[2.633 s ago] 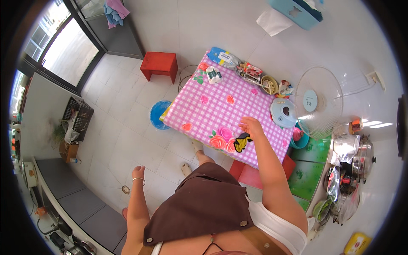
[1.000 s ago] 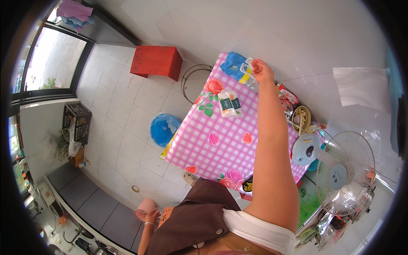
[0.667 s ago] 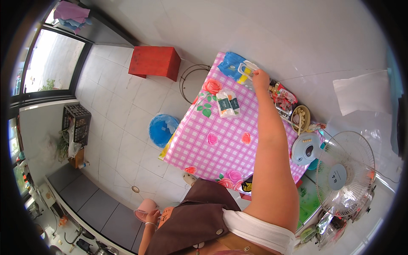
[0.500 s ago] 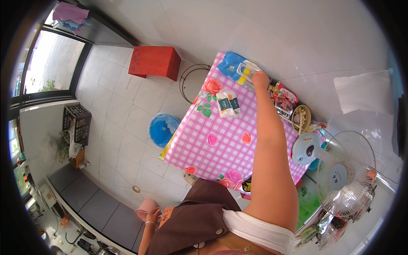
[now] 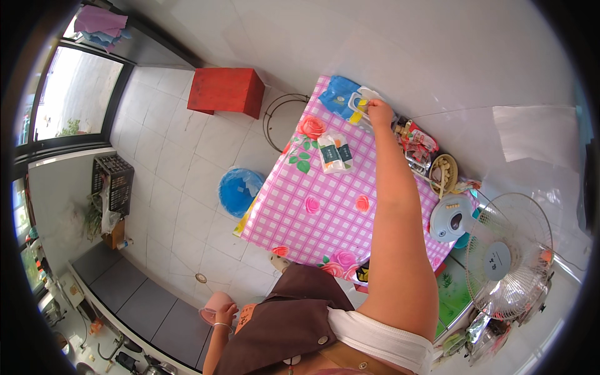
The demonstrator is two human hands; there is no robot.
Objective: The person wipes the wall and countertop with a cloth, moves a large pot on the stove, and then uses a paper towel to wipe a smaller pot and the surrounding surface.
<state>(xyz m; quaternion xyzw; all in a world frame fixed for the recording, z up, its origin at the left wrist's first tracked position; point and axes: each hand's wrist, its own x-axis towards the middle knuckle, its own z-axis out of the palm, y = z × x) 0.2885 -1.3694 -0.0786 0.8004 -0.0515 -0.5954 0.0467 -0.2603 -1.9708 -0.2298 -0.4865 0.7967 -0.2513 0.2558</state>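
Observation:
At the lower left, my left hand [image 5: 225, 314] is closed round a pink cup [image 5: 215, 302], held above the floor beside my brown apron. My right arm stretches across the table to its far edge. There my right hand [image 5: 379, 114] has its fingers drawn together at a clear container with a white handle [image 5: 354, 100] and a yellow part [image 5: 359, 112]. Exactly what the fingertips grip is hidden. Beside the container lies a blue soft pack [image 5: 336, 95]. Nearer me, a white pack with dark green labels [image 5: 335, 153] rests on the cloth.
A pink checked tablecloth [image 5: 294, 212] covers the table. Red packets [image 5: 420, 136], a round basket [image 5: 444, 174], a pale blue round device [image 5: 451, 219] and a wire fan [image 5: 498, 260] line the right side. A blue bin [image 5: 240, 191] and red box [image 5: 226, 91] stand on the floor.
My right hand has shifted slightly to the left and away from me, over the container's handle end. The left hand and the pink cup stay nearly where they were.

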